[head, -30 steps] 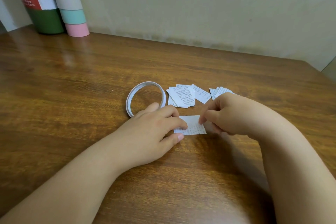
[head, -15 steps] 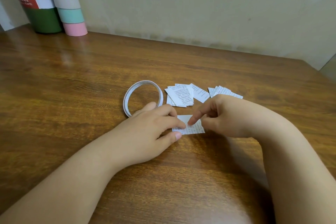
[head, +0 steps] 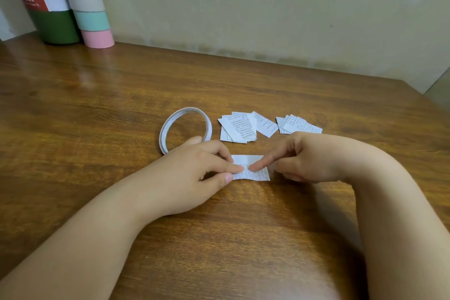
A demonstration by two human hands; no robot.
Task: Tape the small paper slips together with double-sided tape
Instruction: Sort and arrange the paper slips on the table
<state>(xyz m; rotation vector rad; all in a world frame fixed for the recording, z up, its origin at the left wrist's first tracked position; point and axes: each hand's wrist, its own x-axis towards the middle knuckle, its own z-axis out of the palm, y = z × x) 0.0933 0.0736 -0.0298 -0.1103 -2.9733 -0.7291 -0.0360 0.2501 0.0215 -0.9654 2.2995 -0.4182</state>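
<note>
The left hand (head: 194,173) is pressing straight fingertips down on the left end of a printed paper slip (head: 253,168) lying flat on the wooden table (head: 97,105), its thumb lying along the slip's near edge. The right hand (head: 309,158) is pressing its extended index finger onto the middle of the same slip, its tip almost meeting the left fingertips, while its other fingers are curling under; whether they are holding anything cannot be told. Just beyond the slip, a loose pile of printed paper slips (head: 239,128) is lying, and a smaller fanned pile (head: 298,125) is sitting past the right hand's knuckles. Just beyond the left hand, a ring of double-sided tape (head: 185,129) is lying on the table. Far off to the left, against the wall, a green cylinder (head: 46,14) and a pastel-banded tube (head: 90,10) are standing side by side.
</note>
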